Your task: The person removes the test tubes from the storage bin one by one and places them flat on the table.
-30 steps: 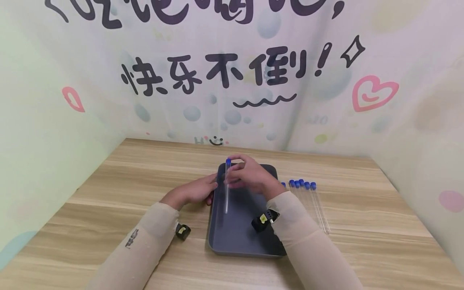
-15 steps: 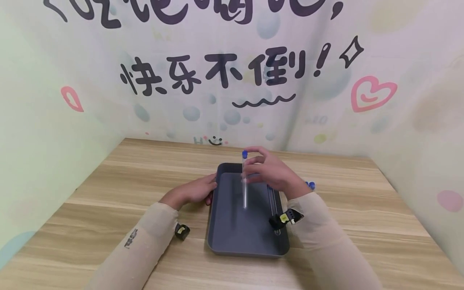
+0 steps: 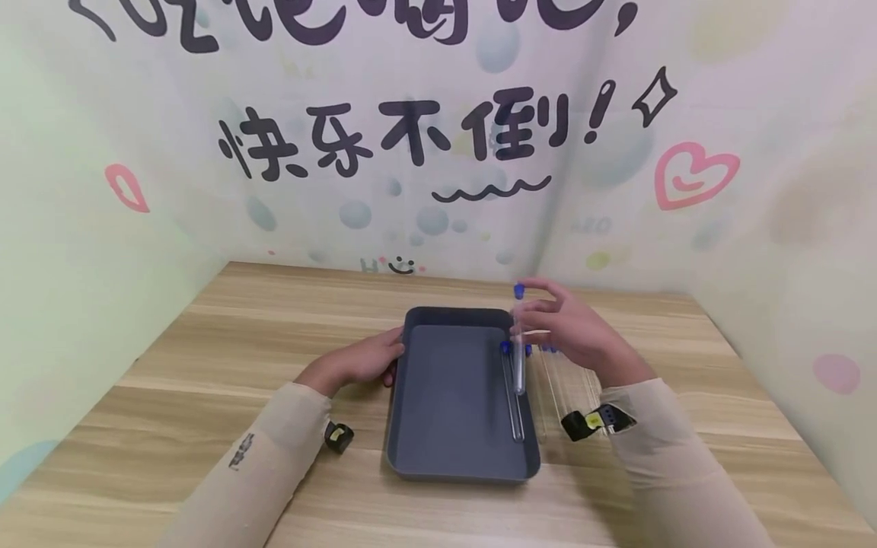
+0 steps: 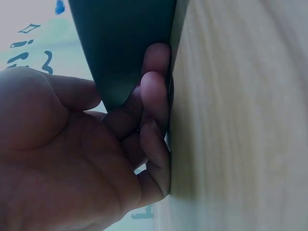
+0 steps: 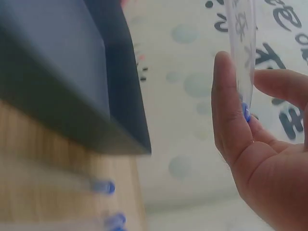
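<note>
In the head view my right hand [image 3: 572, 327] holds a clear test tube [image 3: 519, 373] with a blue cap, upright above the right edge of the dark grey tray [image 3: 445, 468]. The right wrist view shows the tube [image 5: 243, 53] between the thumb and fingers of that hand [image 5: 269, 149], its cap [image 5: 246, 111] near the fingers. My left hand [image 3: 363, 361] grips the tray's left side; in the left wrist view its curled fingers [image 4: 155, 96] lie against the tray wall [image 4: 120, 43], low by the table. Another capped test tube [image 3: 510, 392] lies inside the tray along its right wall.
Several more blue-capped test tubes [image 3: 556, 380] lie on the wooden table [image 3: 274, 327] right of the tray, partly hidden by my right hand and wrist. A printed cloth backdrop [image 3: 329, 228] rises behind the table.
My right hand has carried the upright test tube rightward, from the tray's left side to its right edge. The tube lying in the tray has come into view. My left hand stays at the tray.
</note>
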A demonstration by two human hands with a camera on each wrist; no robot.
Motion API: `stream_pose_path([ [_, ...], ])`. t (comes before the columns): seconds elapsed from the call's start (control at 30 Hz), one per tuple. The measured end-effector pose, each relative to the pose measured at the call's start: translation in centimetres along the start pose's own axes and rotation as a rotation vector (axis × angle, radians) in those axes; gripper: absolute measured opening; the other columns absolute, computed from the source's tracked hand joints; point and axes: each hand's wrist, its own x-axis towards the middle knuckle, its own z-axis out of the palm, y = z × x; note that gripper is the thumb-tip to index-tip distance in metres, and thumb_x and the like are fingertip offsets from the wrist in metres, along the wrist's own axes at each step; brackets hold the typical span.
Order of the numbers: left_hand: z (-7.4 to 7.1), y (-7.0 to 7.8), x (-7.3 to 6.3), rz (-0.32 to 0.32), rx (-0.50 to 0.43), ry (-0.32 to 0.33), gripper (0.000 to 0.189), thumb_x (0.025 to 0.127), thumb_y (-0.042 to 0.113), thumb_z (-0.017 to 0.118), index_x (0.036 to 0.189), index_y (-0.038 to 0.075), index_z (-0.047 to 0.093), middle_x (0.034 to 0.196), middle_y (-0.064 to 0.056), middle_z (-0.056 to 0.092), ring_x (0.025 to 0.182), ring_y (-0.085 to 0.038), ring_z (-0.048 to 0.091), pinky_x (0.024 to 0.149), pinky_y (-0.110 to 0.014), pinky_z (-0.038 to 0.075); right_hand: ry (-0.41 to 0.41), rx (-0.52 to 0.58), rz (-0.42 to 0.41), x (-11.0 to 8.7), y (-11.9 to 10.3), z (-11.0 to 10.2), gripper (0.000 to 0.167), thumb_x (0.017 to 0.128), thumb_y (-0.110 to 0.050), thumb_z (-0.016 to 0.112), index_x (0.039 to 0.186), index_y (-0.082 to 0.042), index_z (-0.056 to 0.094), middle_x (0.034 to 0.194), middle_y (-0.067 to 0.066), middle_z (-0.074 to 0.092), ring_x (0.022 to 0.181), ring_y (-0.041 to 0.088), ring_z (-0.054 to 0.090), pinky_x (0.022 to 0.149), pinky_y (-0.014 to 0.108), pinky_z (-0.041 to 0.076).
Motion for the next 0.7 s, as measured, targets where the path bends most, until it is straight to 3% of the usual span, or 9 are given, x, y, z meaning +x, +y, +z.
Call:
stream_pose_path([
  [0.43,-0.1,0.0,0.0,0.004,-0.003,-0.005,0.049,0.108,0.012,0.025,0.156,0.008,0.028,0.076,-0.008,0.055,0.065,-0.022,0.057,0.067,-0.032,0.050,0.035,-0.096,0.050,-2.9,2.0,-4.5,0.069,0.099,-0.016,0.062,0.157,-0.016,0.024,0.119,0.008,0.057,0.100,0.021,0.069,0.084,0.038,0.060],
  [0.7,0.0,-0.1,0.0,0.003,0.006,0.001,0.045,0.108,0.012,0.025,0.152,0.009,0.033,0.073,-0.009,0.055,0.064,-0.022,0.057,0.068,-0.033,0.049,0.089,-0.181,0.068,-4.3,4.0,-6.6,0.072,0.099,-0.020,0.063,0.158,-0.014,0.022,0.138,0.029,0.044,0.103,0.024,0.066,0.085,0.040,0.058],
])
